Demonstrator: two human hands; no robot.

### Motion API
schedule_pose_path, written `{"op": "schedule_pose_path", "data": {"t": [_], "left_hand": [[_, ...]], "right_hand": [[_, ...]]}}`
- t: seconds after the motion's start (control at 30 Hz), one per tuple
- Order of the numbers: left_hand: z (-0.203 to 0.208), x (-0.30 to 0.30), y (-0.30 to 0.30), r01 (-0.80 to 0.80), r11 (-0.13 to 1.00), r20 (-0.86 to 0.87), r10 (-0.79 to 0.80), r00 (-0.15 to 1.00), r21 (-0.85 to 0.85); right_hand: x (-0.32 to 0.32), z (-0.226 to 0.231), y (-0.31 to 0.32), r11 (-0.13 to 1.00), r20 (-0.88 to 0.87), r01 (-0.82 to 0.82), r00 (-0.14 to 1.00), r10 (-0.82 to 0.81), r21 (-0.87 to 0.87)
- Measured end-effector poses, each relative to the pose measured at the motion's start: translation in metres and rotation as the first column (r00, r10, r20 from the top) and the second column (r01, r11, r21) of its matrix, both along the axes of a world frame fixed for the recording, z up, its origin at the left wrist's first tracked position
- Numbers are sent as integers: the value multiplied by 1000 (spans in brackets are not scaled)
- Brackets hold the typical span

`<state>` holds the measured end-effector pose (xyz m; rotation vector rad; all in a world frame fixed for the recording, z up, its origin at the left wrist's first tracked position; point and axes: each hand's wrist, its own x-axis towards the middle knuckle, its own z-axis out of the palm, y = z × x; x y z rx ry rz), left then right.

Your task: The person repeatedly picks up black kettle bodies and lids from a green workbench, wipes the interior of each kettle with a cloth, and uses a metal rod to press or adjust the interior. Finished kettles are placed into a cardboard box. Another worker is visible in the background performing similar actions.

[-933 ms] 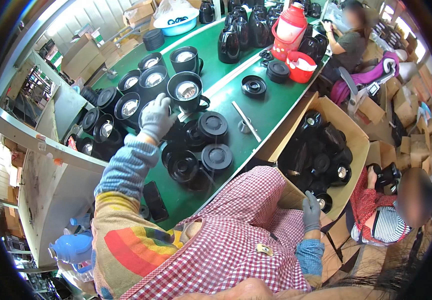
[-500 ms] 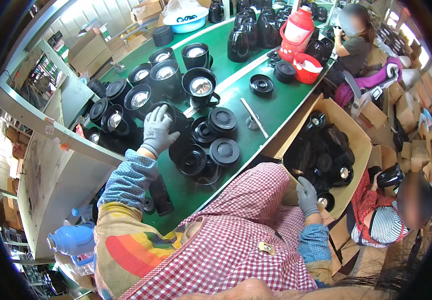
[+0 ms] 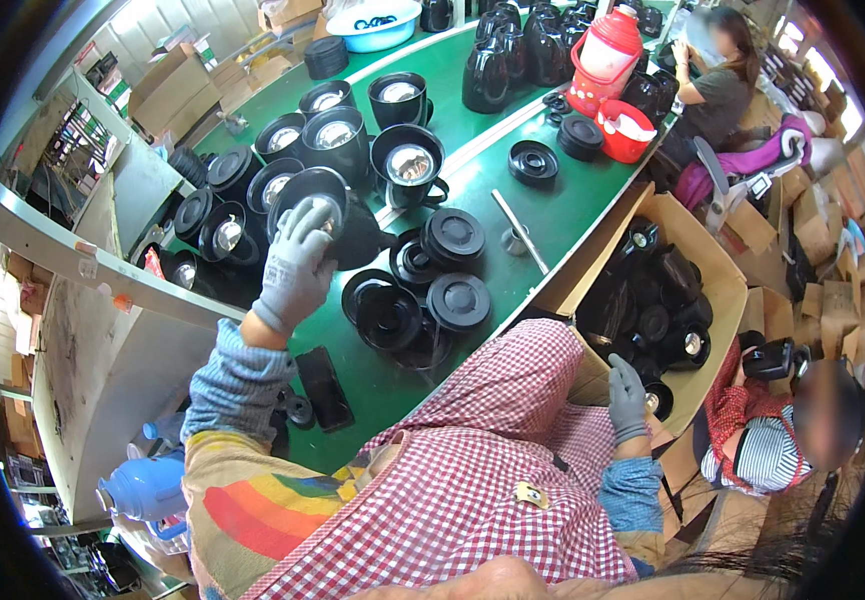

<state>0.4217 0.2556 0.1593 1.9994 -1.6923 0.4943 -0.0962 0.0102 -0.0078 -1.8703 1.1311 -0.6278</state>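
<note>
Grey fingers of your left hand (image 3: 295, 258) lap the black mug (image 3: 328, 186) at its near rim; can't tell if gripping; right hand (image 3: 628, 398) loosely open, farther off

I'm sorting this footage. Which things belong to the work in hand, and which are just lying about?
Seemingly in the work:
mug at the left hand
other mugs
lids
box of black parts by the right hand

Seemingly lying about:
black slab
red jug
red tub
blue flask

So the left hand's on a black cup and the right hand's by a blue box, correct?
No, the box is brown, as the head view shows; the left hand is on a black cup and the right hand by the box.
</note>
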Motion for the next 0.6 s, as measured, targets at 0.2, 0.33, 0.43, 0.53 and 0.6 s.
{"op": "schedule_pose_path", "data": {"t": [0.2,0.33,0.43,0.53,0.6], "left_hand": [[60,-101,-38,498,855,-58,-495,867,143],[35,-179,-79,754,648,-85,-749,657,111],[15,-246,-96,832,536,-111,-827,552,146],[2,-310,-94,843,518,-143,-832,536,146],[-2,-331,-91,876,475,-150,-863,482,79]], "right_hand": [[38,85,13,919,54,-161,980,193,-359],[42,140,37,954,273,-209,925,265,-217],[38,169,64,977,301,-165,933,198,-132],[4,138,70,992,408,-51,913,-2,119],[-33,112,64,998,301,-58,952,60,-15]]}}
